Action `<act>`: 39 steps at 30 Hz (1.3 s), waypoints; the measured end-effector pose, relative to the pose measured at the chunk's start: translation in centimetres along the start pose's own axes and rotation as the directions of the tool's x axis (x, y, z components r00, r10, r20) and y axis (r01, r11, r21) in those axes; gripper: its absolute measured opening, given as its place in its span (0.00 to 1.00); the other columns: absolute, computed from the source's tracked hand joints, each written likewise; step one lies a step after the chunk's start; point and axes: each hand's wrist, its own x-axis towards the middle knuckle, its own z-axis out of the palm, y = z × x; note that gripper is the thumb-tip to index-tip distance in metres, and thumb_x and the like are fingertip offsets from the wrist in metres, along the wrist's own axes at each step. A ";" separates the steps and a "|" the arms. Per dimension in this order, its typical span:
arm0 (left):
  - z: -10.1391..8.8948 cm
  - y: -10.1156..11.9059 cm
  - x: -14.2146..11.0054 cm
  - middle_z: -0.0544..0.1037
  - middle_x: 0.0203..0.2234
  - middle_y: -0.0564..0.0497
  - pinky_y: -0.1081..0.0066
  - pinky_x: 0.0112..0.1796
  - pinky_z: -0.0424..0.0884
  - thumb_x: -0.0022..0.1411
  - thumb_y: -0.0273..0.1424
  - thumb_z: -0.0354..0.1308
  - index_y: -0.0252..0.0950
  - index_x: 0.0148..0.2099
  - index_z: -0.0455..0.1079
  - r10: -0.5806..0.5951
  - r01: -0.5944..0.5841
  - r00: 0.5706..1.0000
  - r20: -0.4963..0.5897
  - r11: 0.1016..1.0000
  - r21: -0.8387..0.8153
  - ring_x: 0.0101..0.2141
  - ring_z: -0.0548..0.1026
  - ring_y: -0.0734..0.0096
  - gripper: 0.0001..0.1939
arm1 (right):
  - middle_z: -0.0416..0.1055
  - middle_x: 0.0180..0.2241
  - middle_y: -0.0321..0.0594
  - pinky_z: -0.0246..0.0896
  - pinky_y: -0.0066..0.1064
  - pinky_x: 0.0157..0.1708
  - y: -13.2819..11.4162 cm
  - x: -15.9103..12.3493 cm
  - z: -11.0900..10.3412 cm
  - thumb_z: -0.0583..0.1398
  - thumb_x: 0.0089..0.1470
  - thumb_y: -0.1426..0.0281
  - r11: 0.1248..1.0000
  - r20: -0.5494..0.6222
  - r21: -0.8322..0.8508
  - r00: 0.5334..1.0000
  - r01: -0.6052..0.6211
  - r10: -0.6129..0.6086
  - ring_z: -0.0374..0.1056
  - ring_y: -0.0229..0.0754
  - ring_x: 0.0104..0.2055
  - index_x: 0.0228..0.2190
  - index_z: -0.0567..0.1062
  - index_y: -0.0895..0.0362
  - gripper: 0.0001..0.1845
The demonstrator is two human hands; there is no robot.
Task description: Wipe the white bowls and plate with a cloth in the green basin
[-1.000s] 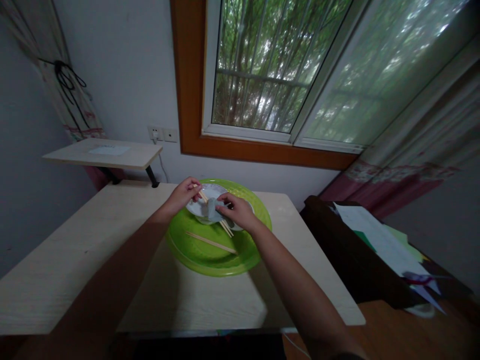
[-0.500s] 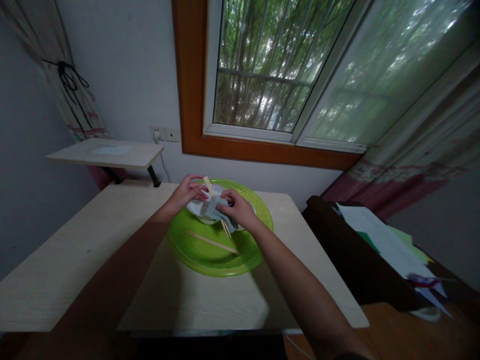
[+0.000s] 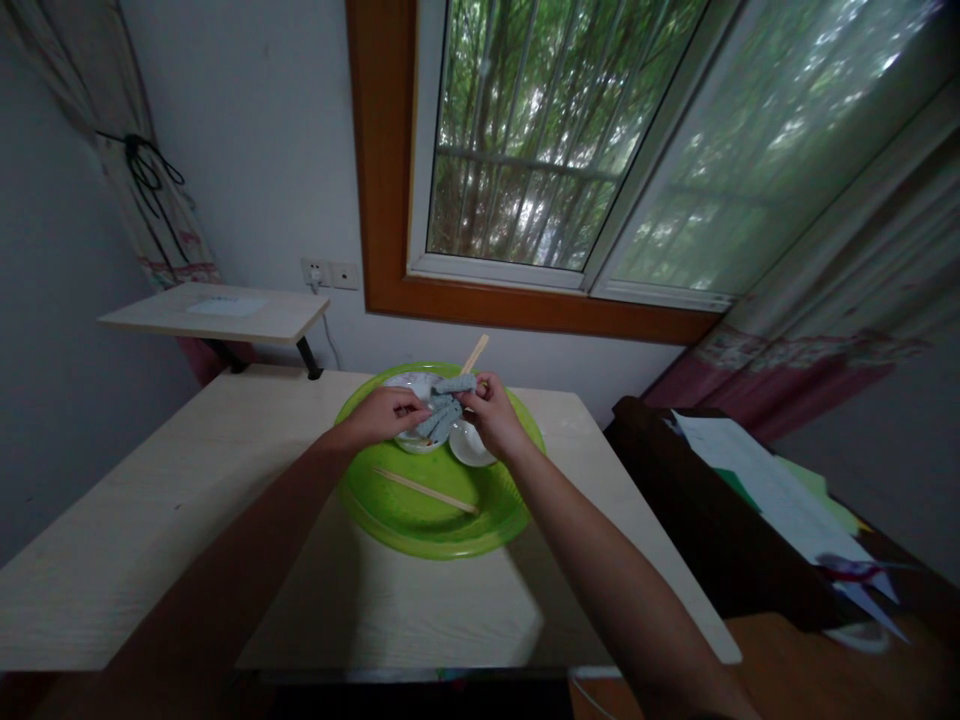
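Note:
Above the bowls, my right hand (image 3: 493, 412) grips a grey cloth (image 3: 444, 412) folded around a pair of wooden chopsticks (image 3: 475, 353), whose thick ends stick up past the fingers. My left hand (image 3: 388, 413) is closed at the cloth's left side, thumb and fingertips pinched on its edge. Beneath sits a white bowl (image 3: 420, 445), partly covered by the cloth and left hand. Beside it on the right is a smaller white bowl (image 3: 470, 447). Another pair of chopsticks (image 3: 426, 490) lies across the front of the round green tray (image 3: 442, 545).
The tray rests on a pale wooden table (image 3: 300, 600). A small raised shelf (image 3: 217, 312) with a paper on it stands at the table's back left. The window (image 3: 525, 150) is behind, and papers (image 3: 750, 480) lie on dark furniture at right.
The held chopsticks have swung from leaning left to leaning right, and the cloth has moved with them. My left hand has come down to the cloth; the small bowl is more exposed.

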 end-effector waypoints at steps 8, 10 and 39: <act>0.7 -0.6 0.1 0.79 0.26 0.50 0.71 0.35 0.65 0.59 0.29 0.57 0.37 0.30 0.77 0.018 -0.031 0.990 0.142 0.996 0.089 0.29 0.74 0.66 0.08 | 0.75 0.33 0.29 0.70 0.30 0.31 -0.6 -0.2 0.3 0.70 0.39 0.66 0.982 0.016 0.178 0.999 -0.054 0.052 0.73 0.40 0.33 0.35 0.61 0.50 0.25; 0.5 -0.7 0.2 0.78 0.25 0.50 0.71 0.34 0.65 0.62 0.33 0.56 0.36 0.31 0.76 -0.002 -0.006 0.994 0.110 0.997 0.073 0.29 0.74 0.67 0.11 | 0.74 0.32 0.28 0.69 0.29 0.31 -0.4 -0.1 0.3 0.70 0.39 0.66 0.979 -0.008 0.197 0.999 -0.043 0.046 0.72 0.39 0.33 0.35 0.62 0.50 0.25; -0.4 -1.1 -0.1 0.78 0.41 0.45 0.62 0.46 0.69 0.69 0.27 0.51 0.37 0.46 0.74 0.129 -0.096 0.992 -0.012 0.791 0.604 0.45 0.73 0.59 0.11 | 0.76 0.43 0.46 0.60 0.40 0.48 -1.0 -1.0 -0.3 0.63 0.60 0.70 0.098 0.451 -0.859 0.833 0.503 -0.320 0.67 0.51 0.47 0.48 0.77 0.54 0.14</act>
